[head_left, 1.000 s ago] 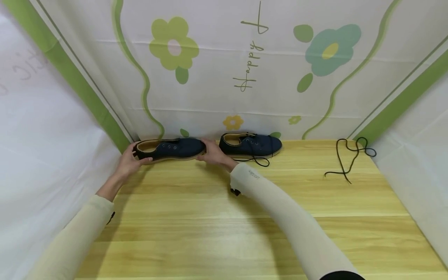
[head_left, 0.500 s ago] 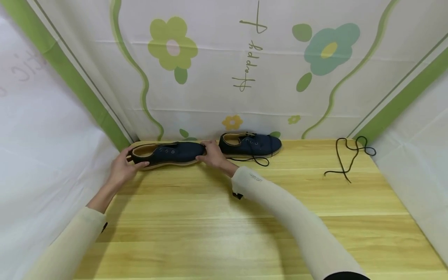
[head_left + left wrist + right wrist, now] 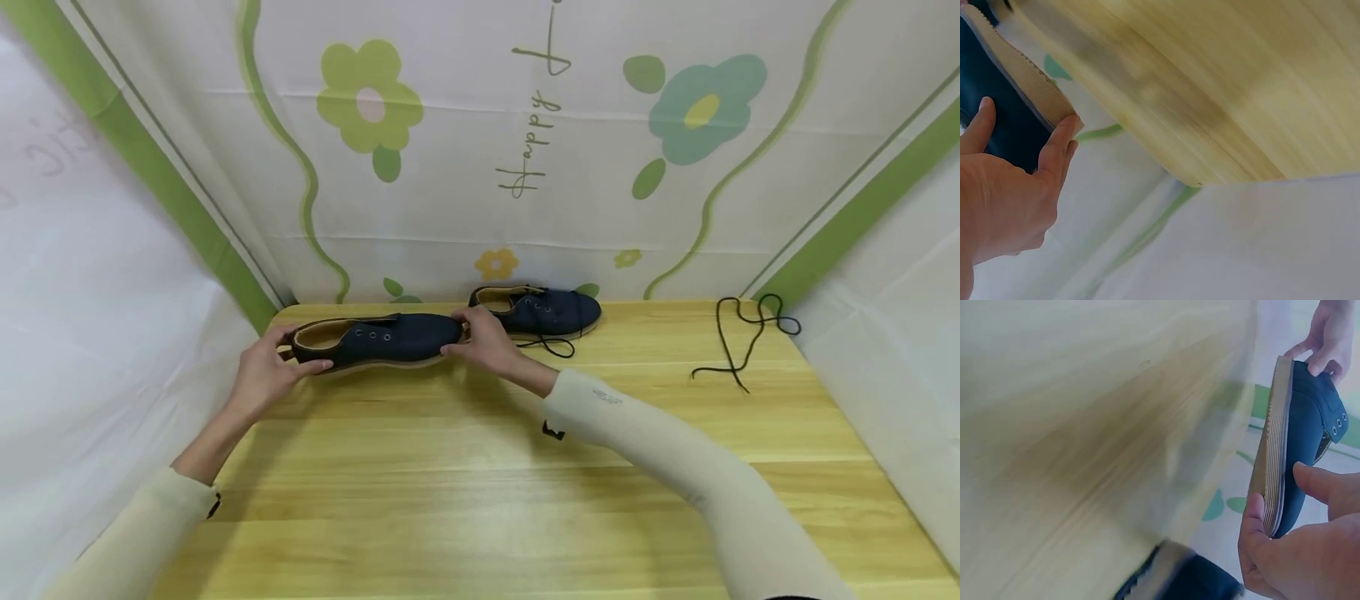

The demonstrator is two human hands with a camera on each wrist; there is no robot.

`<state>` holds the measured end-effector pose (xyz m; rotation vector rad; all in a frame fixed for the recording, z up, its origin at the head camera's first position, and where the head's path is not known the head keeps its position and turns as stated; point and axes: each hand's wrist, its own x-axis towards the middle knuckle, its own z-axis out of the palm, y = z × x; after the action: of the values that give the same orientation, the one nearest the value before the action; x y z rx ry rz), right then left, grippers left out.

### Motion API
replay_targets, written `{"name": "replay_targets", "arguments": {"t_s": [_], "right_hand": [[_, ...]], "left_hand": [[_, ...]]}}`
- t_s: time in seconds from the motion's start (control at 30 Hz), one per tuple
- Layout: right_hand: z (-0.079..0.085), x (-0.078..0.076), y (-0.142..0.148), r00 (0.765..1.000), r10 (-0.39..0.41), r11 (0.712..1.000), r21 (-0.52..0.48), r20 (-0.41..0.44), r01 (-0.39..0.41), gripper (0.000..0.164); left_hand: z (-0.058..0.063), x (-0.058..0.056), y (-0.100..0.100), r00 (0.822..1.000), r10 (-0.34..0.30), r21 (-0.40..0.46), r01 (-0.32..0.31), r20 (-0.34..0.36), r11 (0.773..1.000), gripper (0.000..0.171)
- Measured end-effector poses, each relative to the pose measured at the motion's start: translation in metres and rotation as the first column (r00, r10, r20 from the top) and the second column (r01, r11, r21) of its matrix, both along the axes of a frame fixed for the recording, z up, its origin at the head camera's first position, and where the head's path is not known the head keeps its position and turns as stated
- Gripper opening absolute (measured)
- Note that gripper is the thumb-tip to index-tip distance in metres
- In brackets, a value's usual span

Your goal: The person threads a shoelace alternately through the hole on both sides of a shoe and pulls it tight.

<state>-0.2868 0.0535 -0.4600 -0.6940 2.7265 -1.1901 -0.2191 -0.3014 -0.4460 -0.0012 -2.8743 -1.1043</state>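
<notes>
A dark navy shoe with a tan sole and bare eyelets is held between both hands, toe to the right. My left hand grips its heel, thumb on the near side; the left wrist view shows fingers under the ribbed sole. At the toe, my right hand pinches the tip between thumb and fingers, as the right wrist view shows too. The shoe looks raised off the tabletop. Just behind my right hand stands a second navy shoe, with a black lace trailing from it.
A loose black shoelace lies at the right on the wood-grain table. A white cloth printed with flowers hangs along the back edge. White cloth sides with green stripes close in left and right.
Both hands have lifted the shoe off its place by the back cloth and brought it nearer and to the right. The second shoe and the loose lace stay put.
</notes>
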Motion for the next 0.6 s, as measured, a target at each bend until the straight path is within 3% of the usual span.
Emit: {"name": "replay_targets", "arguments": {"t_s": [0.17,0.33,0.6], "right_hand": [[0.011,0.012,0.032,0.999,0.009,1.000,0.025,-0.034,-0.008,0.064],[0.010,0.024,0.066,1.000,-0.009,1.000,0.014,-0.007,0.009,0.062],[0.004,0.045,0.113,0.998,-0.035,0.999,0.026,0.043,0.034,0.062]], "left_hand": [[0.006,0.005,0.022,0.999,-0.045,-0.023,0.044,-0.014,0.999,0.092],[0.011,0.008,0.049,0.994,-0.103,-0.049,0.102,-0.031,0.994,0.086],[0.002,0.012,0.087,0.975,-0.211,-0.037,0.209,-0.065,0.977,0.074]]}}
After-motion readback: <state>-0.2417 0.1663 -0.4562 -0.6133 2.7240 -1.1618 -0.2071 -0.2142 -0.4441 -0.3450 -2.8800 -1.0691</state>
